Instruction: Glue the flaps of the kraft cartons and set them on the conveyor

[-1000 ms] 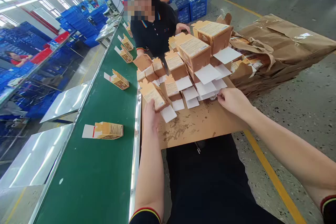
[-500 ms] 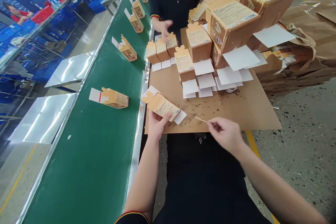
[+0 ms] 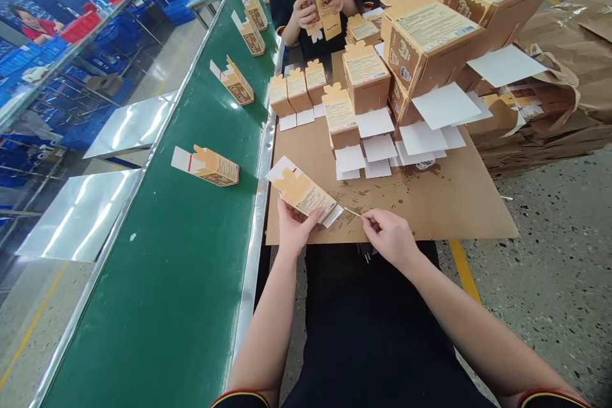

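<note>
My left hand [image 3: 295, 228] is closed around a tan and brown cardboard box [image 3: 306, 193], its thumb across the printed face. White flaps stick out at both ends of this box, and it lies tilted above the near left part of the brown cardboard sheet [image 3: 454, 204]. Between the thumb and fingers of my right hand [image 3: 389, 236] is a thin cotton swab [image 3: 352, 211], pointing left. Its tip is close to the white flap at the box's near end; whether they touch I cannot tell. Dark stains mark the sheet beneath.
A green conveyor belt [image 3: 191, 255] runs along my left, carrying several open boxes [image 3: 217, 166]. Stacked boxes [image 3: 425, 32] stand at the back right of the sheet, white flaps hanging out. Across from me a co-worker's hands [image 3: 306, 11] hold a flattened carton [image 3: 327, 3].
My right hand has moved left, bringing the swab nearer the box. The held box shows more of its white far flap. The co-worker has raised a carton in both hands.
</note>
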Demonstrator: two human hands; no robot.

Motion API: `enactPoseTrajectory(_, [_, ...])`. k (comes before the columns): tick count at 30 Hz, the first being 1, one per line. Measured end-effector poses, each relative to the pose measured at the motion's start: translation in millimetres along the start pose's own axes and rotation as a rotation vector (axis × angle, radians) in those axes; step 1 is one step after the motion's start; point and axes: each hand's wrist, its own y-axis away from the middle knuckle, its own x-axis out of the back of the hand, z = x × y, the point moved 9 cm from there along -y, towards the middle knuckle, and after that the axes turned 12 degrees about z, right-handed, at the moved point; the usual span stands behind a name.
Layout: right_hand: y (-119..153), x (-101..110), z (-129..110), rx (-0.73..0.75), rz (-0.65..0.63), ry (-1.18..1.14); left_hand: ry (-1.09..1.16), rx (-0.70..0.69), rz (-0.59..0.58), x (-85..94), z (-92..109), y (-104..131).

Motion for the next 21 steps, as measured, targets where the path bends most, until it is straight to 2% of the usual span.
enactPoseTrajectory(5, [-2.1,36.8,9.1,-0.074,0.134,-0.021,-0.268,-0.134,0.023,0.2,4.9,20.2])
enactPoseTrajectory(9, [5.0,58.9,8.4,-0.098,0.199,-0.027,-0.400,-0.222,0.040,2.6,4.7,26.7])
enactPoseTrajectory(12, [9.3,65.5,8.5,-0.130,0.219,-0.016,-0.442,-0.229,0.042,0.2,0.3,25.5])
enactPoseTrajectory(16, [8.0,62.4,10.6,-0.164,0.200,-0.038,-0.430,-0.203,0.049,-2.6,-3.9,21.4])
enactPoseTrajectory(18, [5.8,62.3,12.6,-0.174,0.193,-0.046,-0.358,-0.222,0.131,14.0,4.1,13.9])
enactPoseTrajectory(19, [4.9,63.6,14.5,-0.184,0.193,-0.044,-0.316,-0.234,0.200,30.5,10.6,7.8])
enactPoseTrajectory(21, [4.0,68.6,19.7,-0.213,0.203,-0.037,-0.237,-0.250,0.368,77.7,26.1,-8.0])
